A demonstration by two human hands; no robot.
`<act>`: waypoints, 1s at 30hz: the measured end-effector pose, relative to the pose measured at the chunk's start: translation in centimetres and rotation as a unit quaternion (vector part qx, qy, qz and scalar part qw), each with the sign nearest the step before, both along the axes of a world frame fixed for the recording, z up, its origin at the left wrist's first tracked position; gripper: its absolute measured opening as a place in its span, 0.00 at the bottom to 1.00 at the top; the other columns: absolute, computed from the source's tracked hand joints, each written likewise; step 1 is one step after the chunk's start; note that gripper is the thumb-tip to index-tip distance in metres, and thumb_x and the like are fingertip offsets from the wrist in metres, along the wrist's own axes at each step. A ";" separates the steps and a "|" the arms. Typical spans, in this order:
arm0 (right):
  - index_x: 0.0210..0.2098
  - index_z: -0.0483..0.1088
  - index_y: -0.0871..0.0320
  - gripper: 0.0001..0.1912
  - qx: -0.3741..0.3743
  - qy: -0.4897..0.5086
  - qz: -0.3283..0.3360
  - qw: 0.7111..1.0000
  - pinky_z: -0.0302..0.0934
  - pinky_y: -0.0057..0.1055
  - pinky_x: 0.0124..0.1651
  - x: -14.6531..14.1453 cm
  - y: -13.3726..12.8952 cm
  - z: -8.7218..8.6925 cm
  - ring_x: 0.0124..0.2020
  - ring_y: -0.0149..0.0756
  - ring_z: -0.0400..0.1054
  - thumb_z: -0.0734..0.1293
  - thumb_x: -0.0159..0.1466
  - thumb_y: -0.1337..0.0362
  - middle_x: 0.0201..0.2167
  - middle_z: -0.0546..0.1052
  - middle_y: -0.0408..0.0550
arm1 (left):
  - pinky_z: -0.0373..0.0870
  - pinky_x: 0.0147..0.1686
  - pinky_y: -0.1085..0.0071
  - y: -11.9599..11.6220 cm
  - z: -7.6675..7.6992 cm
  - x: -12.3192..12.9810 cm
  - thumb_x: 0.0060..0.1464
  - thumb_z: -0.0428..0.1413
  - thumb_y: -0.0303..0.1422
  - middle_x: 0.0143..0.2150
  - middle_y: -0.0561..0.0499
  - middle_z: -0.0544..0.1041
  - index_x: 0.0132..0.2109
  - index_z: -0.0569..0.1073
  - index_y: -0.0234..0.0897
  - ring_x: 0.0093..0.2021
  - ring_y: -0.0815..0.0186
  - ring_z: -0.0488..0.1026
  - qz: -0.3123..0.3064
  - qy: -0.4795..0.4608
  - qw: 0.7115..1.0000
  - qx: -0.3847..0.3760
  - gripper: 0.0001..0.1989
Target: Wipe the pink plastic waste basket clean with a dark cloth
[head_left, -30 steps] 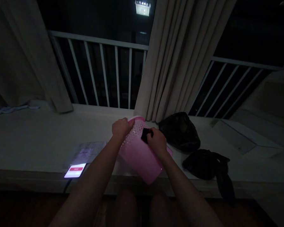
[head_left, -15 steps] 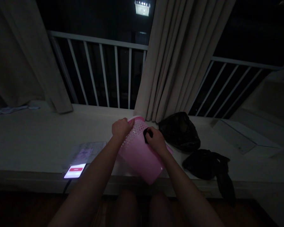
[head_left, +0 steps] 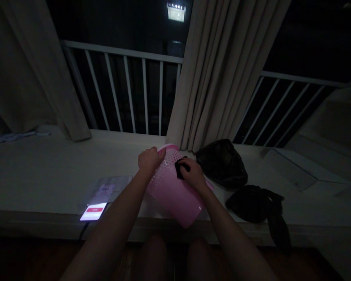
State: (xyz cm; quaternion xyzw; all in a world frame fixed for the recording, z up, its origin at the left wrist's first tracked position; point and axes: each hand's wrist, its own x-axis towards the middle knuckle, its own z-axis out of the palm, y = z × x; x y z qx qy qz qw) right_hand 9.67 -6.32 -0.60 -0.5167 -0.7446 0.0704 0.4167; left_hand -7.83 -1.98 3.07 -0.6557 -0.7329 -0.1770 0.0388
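So the pink basket (head_left: 175, 199) is tipped over near the middle of the window ledge (head_left: 61, 168), its rim up toward the back edge by the curtain (head_left: 204, 97) and its base down at the front edge. Can't tell if the base actually rests there or pokes out past it. The left hand (head_left: 150, 159) is gripping the rim, thumb on the near side, other fingers mostly hidden. The right hand (head_left: 194, 172) is pinching a black cloth (head_left: 180, 168) against the basket's side, right around where the holes give way to solid plastic.

Looks like the wiping step to me, one hand bracing, the other on the cloth. Next stroke, I'd say, needs a firm hold on the rim and the cloth flat on the wall, or the basket could roll.

Also around: a lit phone (head_left: 93, 212) at the front edge, left part, with a blurry paper sheet (head_left: 109, 187) just behind it, and two black bags (head_left: 222, 162) (head_left: 248, 203) to the basket's right.
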 end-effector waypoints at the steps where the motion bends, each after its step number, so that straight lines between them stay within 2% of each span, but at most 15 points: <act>1: 0.35 0.74 0.56 0.11 0.001 0.004 -0.018 1.000 0.61 0.32 0.50 0.0 0.0 -0.1 0.43 0.37 0.70 0.62 0.58 0.72 0.39 0.77 0.46 | 0.70 0.38 0.61 -0.1 0.0 -0.1 0.60 0.37 0.53 0.40 0.35 0.79 0.45 0.76 0.31 0.42 0.50 0.77 0.001 -0.001 1.000 -0.003 0.33; 4: 0.30 0.73 0.57 0.09 0.003 0.010 -0.077 0.997 0.61 0.35 0.46 -0.2 -0.1 -0.4 0.38 0.39 0.69 0.61 0.59 0.70 0.33 0.75 0.49 | 0.70 0.39 0.61 -0.4 -0.2 -0.4 0.60 0.36 0.53 0.41 0.35 0.79 0.46 0.76 0.31 0.42 0.51 0.77 0.001 -0.001 1.000 -0.004 0.34; 7: 0.27 0.72 0.58 0.08 0.013 0.000 -0.093 0.996 0.59 0.34 0.44 -0.6 -0.7 -0.4 0.37 0.39 0.67 0.61 0.57 0.70 0.31 0.73 0.48 | 0.70 0.39 0.61 -0.8 -0.3 -1.0 0.59 0.35 0.54 0.41 0.35 0.80 0.45 0.76 0.32 0.42 0.50 0.77 -0.003 0.003 1.000 -0.003 0.35; 10: 0.26 0.73 0.57 0.07 0.030 -0.024 -0.068 0.997 0.58 0.33 0.43 -1.2 -1.5 -0.2 0.37 0.38 0.66 0.63 0.56 0.71 0.31 0.73 0.47 | 0.69 0.39 0.59 -1.0 -0.1 -1.7 0.59 0.34 0.54 0.41 0.35 0.80 0.45 0.77 0.32 0.43 0.48 0.77 -0.006 0.015 1.000 -0.017 0.35; 14: 0.27 0.73 0.57 0.08 0.053 -0.054 -0.046 0.996 0.57 0.33 0.44 -1.9 -2.6 0.0 0.38 0.38 0.65 0.63 0.56 0.72 0.32 0.73 0.47 | 0.69 0.41 0.58 -1.1 1.0 -2.0 0.58 0.37 0.53 0.43 0.35 0.79 0.45 0.77 0.33 0.45 0.48 0.76 -0.019 0.039 0.998 -0.044 0.34; 19: 0.28 0.73 0.57 0.05 0.077 -0.104 -0.029 0.991 0.56 0.35 0.44 -3.1 -3.8 -0.2 0.39 0.40 0.63 0.64 0.56 0.70 0.33 0.72 0.49 | 0.69 0.41 0.59 -0.4 2.0 -0.3 0.58 0.40 0.51 0.45 0.37 0.78 0.51 0.72 0.34 0.46 0.50 0.76 -0.050 0.036 0.998 0.005 0.30; 25: 0.28 0.73 0.58 0.04 0.094 -0.142 -0.020 0.985 0.56 0.36 0.43 -4.4 -4.5 -0.7 0.39 0.41 0.62 0.65 0.56 0.69 0.33 0.71 0.50 | 0.69 0.42 0.60 0.7 1.9 0.9 0.58 0.40 0.53 0.48 0.33 0.75 0.53 0.72 0.31 0.47 0.49 0.75 -0.033 0.061 0.997 -0.013 0.33; 30: 0.29 0.73 0.57 0.03 0.098 -0.171 0.024 0.980 0.56 0.34 0.43 -3.0 -3.4 0.1 0.39 0.39 0.63 0.66 0.56 0.68 0.35 0.72 0.48 | 0.69 0.42 0.61 1.7 1.8 0.9 0.58 0.40 0.56 0.51 0.32 0.74 0.52 0.74 0.34 0.47 0.50 0.75 -0.050 0.078 0.996 -0.018 0.34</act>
